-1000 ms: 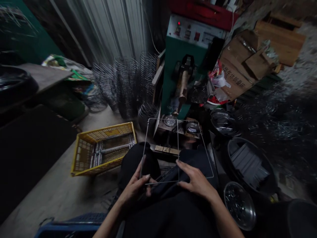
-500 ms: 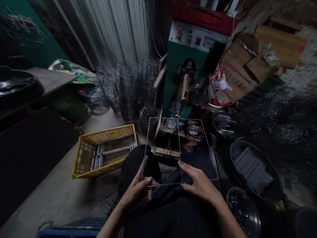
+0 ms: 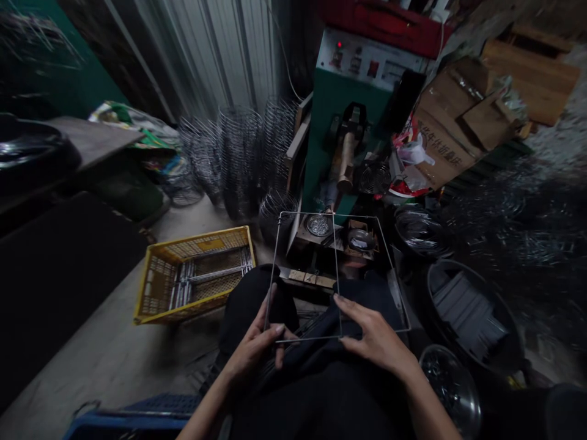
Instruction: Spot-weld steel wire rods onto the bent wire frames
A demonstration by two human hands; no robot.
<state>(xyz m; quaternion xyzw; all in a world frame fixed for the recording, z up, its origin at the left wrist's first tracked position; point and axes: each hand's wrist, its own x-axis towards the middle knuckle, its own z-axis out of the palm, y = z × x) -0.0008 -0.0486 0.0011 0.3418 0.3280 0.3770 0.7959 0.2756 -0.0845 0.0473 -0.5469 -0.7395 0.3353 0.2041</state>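
Observation:
A thin rectangular wire frame (image 3: pixel 337 256) with a centre bar lies above my lap, reaching toward the green machine (image 3: pixel 348 116). My left hand (image 3: pixel 254 348) grips the frame's near left corner, fingers curled round the wire. My right hand (image 3: pixel 373 336) pinches the near edge where the centre bar meets it, index finger laid along the bar. Both hands rest over my dark-trousered knees.
A yellow plastic crate (image 3: pixel 192 272) holding metal rods stands on the floor at left. Stacks of wire coils (image 3: pixel 238 159) stand behind it. At right are a dark tub of grey strips (image 3: pixel 472 311), a metal bowl (image 3: pixel 452 388), and cardboard boxes (image 3: pixel 454 131). A blue crate edge (image 3: pixel 119 418) lies near left.
The wire frame has shifted slightly forward and right, toward the machine. Both hands keep the same grips on it.

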